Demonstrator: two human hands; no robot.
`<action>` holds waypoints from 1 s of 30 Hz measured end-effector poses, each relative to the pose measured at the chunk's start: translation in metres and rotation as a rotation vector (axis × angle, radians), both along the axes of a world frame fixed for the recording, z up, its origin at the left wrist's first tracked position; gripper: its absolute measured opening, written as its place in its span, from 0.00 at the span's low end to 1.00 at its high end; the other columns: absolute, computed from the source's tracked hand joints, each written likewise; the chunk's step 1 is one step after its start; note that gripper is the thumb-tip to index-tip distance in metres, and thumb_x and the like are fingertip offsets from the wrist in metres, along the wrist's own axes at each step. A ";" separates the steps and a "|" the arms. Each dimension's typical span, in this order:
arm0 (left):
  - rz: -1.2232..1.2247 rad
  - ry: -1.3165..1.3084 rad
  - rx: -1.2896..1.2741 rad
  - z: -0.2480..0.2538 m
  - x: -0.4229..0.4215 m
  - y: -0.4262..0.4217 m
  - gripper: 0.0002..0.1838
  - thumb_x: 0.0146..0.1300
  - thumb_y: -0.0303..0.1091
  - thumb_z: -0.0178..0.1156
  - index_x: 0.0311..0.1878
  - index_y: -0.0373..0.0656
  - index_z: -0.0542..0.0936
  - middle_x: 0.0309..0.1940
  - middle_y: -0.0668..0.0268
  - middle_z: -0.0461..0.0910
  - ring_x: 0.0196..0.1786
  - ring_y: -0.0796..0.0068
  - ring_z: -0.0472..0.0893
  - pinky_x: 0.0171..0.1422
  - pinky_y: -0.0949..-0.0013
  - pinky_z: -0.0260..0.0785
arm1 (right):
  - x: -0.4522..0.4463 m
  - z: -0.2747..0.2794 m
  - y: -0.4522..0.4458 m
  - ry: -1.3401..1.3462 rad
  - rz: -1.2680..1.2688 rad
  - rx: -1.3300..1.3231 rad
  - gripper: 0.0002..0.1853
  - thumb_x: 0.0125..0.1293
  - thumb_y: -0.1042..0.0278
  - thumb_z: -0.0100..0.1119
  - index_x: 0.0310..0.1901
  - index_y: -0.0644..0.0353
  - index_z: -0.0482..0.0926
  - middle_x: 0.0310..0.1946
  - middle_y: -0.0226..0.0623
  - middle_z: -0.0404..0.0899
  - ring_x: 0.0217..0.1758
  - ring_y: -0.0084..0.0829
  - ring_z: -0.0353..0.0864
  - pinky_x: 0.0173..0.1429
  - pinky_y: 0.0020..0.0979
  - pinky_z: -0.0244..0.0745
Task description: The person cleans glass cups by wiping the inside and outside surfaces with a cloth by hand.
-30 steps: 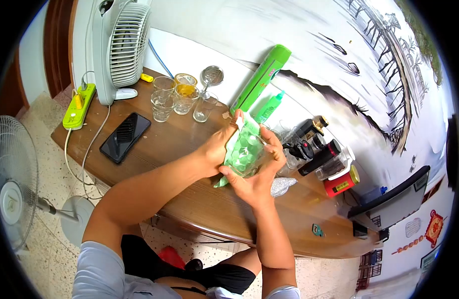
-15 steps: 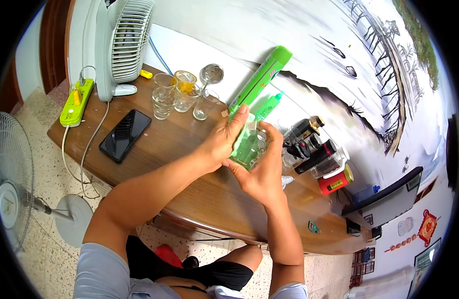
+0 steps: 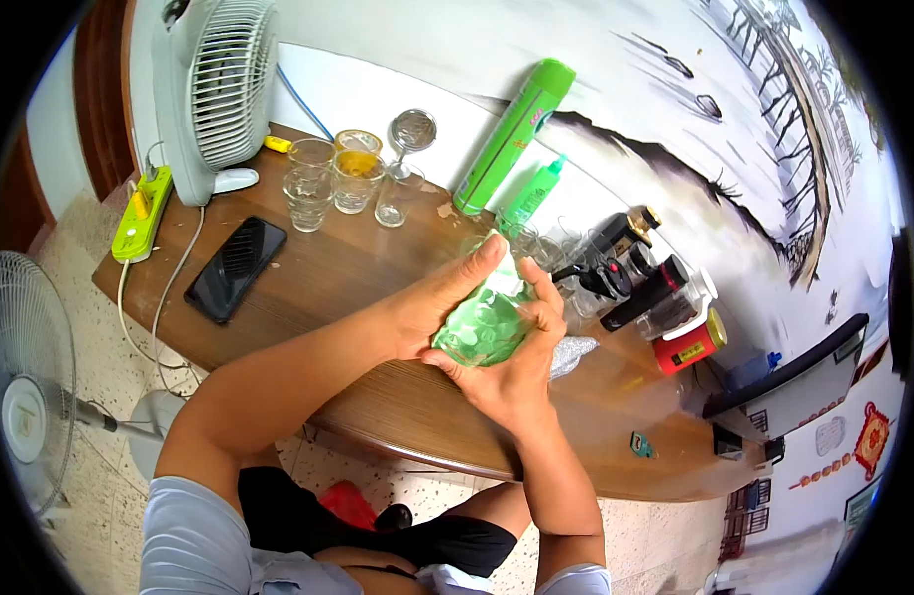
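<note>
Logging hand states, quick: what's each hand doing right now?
Left hand: holding the green cloth against the clear glass.
Right hand: closed around that same glass.

The left hand (image 3: pixel 429 307) and right hand (image 3: pixel 516 382) hold a clear dimpled glass (image 3: pixel 492 332) between them above the brown table (image 3: pixel 313 288), with green cloth (image 3: pixel 460 330) against it. A black phone (image 3: pixel 236 269) lies toward the table's left end, near a white fan (image 3: pixel 229 94) and a yellow-green power strip (image 3: pixel 142 213). Behind the hands, a tall green can (image 3: pixel 516 139) stands beside a smaller green bottle (image 3: pixel 533 195); a red canister (image 3: pixel 690 347) stands farther right.
</note>
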State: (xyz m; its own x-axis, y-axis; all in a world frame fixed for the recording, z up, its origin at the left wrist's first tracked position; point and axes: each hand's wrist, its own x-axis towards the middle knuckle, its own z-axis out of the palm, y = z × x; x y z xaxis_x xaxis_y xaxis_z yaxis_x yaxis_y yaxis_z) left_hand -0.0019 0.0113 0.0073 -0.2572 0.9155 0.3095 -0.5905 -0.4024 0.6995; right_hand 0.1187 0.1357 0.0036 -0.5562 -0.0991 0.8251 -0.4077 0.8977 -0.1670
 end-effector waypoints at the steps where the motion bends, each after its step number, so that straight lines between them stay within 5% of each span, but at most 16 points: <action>1: 0.101 0.082 -0.020 0.002 0.005 0.001 0.36 0.81 0.68 0.50 0.71 0.44 0.74 0.60 0.64 0.82 0.60 0.76 0.84 0.65 0.67 0.81 | 0.004 0.003 -0.004 -0.011 -0.045 0.013 0.60 0.44 0.44 0.92 0.68 0.58 0.56 0.75 0.64 0.61 0.77 0.61 0.65 0.78 0.58 0.63; 6: 0.497 0.434 -0.097 -0.002 0.010 0.005 0.28 0.86 0.59 0.49 0.66 0.42 0.78 0.51 0.67 0.84 0.53 0.81 0.84 0.56 0.72 0.80 | 0.009 0.012 -0.018 -0.062 -0.107 0.044 0.58 0.43 0.67 0.91 0.71 0.63 0.58 0.74 0.69 0.59 0.75 0.68 0.66 0.77 0.63 0.65; 10: 0.345 0.089 -0.110 -0.004 0.007 0.008 0.27 0.85 0.62 0.49 0.57 0.47 0.81 0.43 0.72 0.82 0.48 0.87 0.81 0.49 0.76 0.76 | 0.007 0.007 -0.014 -0.115 -0.004 -0.084 0.50 0.43 0.67 0.92 0.61 0.62 0.62 0.72 0.63 0.62 0.75 0.67 0.67 0.78 0.61 0.65; 14: 0.076 -0.189 -0.033 0.007 0.012 0.001 0.31 0.82 0.69 0.48 0.57 0.48 0.80 0.47 0.70 0.83 0.50 0.81 0.84 0.53 0.73 0.80 | 0.002 0.002 -0.001 -0.065 0.116 -0.126 0.51 0.44 0.49 0.94 0.56 0.57 0.60 0.70 0.56 0.64 0.77 0.52 0.66 0.78 0.53 0.65; 18: -0.111 -0.263 0.000 0.004 0.008 -0.001 0.30 0.80 0.69 0.51 0.60 0.50 0.79 0.48 0.69 0.83 0.50 0.78 0.85 0.55 0.71 0.81 | 0.002 0.002 0.001 -0.050 0.114 -0.129 0.52 0.46 0.39 0.91 0.57 0.57 0.59 0.71 0.54 0.64 0.76 0.52 0.67 0.75 0.51 0.68; 21: 0.050 -0.118 0.015 0.004 0.011 0.000 0.34 0.83 0.67 0.46 0.66 0.45 0.79 0.56 0.66 0.85 0.55 0.76 0.86 0.61 0.68 0.81 | 0.001 0.002 0.002 -0.028 0.044 -0.057 0.54 0.48 0.46 0.91 0.64 0.58 0.60 0.73 0.55 0.64 0.75 0.52 0.68 0.76 0.51 0.67; 25: 0.551 0.483 -0.053 0.006 0.014 0.004 0.31 0.86 0.63 0.46 0.61 0.41 0.80 0.49 0.71 0.84 0.49 0.86 0.82 0.52 0.75 0.78 | 0.002 0.004 -0.006 -0.043 -0.074 0.022 0.56 0.45 0.66 0.88 0.72 0.58 0.58 0.73 0.62 0.62 0.75 0.62 0.66 0.78 0.58 0.63; 30: 0.401 0.249 -0.068 -0.003 0.004 0.006 0.34 0.86 0.64 0.41 0.60 0.40 0.81 0.50 0.68 0.85 0.50 0.82 0.84 0.54 0.74 0.80 | 0.001 -0.002 -0.009 -0.073 -0.036 -0.034 0.50 0.43 0.73 0.87 0.65 0.59 0.61 0.71 0.62 0.63 0.75 0.63 0.66 0.80 0.62 0.60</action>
State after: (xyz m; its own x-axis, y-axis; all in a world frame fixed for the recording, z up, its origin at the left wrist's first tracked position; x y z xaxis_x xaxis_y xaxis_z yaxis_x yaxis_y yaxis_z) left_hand 0.0026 0.0176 0.0047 -0.5204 0.7794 0.3490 -0.2093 -0.5126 0.8327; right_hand 0.1202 0.1266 0.0016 -0.6177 -0.0507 0.7848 -0.3608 0.9050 -0.2255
